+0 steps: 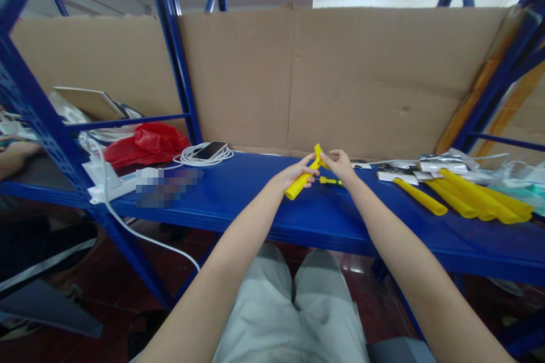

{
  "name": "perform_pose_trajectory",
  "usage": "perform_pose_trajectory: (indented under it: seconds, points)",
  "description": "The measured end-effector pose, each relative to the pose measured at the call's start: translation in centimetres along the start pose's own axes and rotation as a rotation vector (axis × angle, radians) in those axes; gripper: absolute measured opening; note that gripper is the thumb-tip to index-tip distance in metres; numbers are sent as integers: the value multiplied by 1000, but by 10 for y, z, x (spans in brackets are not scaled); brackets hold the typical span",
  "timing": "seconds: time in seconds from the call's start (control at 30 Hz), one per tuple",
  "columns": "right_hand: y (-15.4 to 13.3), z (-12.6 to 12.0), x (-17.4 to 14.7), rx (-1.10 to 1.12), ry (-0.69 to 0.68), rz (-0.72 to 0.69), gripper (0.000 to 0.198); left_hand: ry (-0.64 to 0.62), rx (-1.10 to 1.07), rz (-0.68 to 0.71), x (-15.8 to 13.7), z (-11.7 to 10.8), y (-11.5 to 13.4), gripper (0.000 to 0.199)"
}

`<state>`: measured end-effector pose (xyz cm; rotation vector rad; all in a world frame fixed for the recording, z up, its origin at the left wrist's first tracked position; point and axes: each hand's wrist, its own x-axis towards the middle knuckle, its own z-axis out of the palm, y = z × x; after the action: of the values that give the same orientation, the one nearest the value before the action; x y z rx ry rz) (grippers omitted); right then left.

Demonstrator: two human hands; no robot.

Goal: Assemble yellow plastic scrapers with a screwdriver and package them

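My left hand (300,174) is wrapped round a yellow tapered handle (297,187), which lies at a slant with its wide end toward me. At its far end a forked yellow head (318,154) sticks up between my hands. My right hand (339,164) has its fingers closed at the right side of that forked head; the fingers partly hide what they pinch. Just below the hands, a yellow-and-green screwdriver (330,181) lies on the blue shelf (251,187).
Several yellow handles (477,195) lie at the right, before small packages (398,174). At the left are a phone (212,150) on a coiled white cable (183,159), a red plastic bag (149,143) and a white power strip (128,184). Cardboard (361,79) stands behind. Another person's hand (19,153) shows far left.
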<state>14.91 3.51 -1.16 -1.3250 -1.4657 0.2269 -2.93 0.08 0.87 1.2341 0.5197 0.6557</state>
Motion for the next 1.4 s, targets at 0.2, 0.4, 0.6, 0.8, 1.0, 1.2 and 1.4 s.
perform_pose_trajectory:
  seconds: [0.2, 0.4, 0.6, 0.8, 1.0, 1.2, 1.4]
  points:
    - [-15, -17, -7, -397, -128, 28, 26, 241, -3, -25, 7, -2, -4, 86]
    - [-9, -36, -6, -620, -607, 26, 21, 440, -78, 6, 12, -10, -4, 86]
    - [9, -47, 2, -778, -588, 14, 22, 482, -96, 7, 13, -11, -5, 84]
    - [-2, -54, 1, -562, -418, -24, 19, 481, -92, 21, 12, -10, -3, 86]
    - [-20, -56, -3, -277, -237, 52, 16, 433, -87, -11, 5, -3, 1, 82]
    - [-22, -52, 2, -231, 78, 79, 21, 386, -113, -55, 4, -4, 0, 79]
    - [-27, -49, 1, 94, 93, 138, 23, 299, -191, -55, 10, -12, -2, 64]
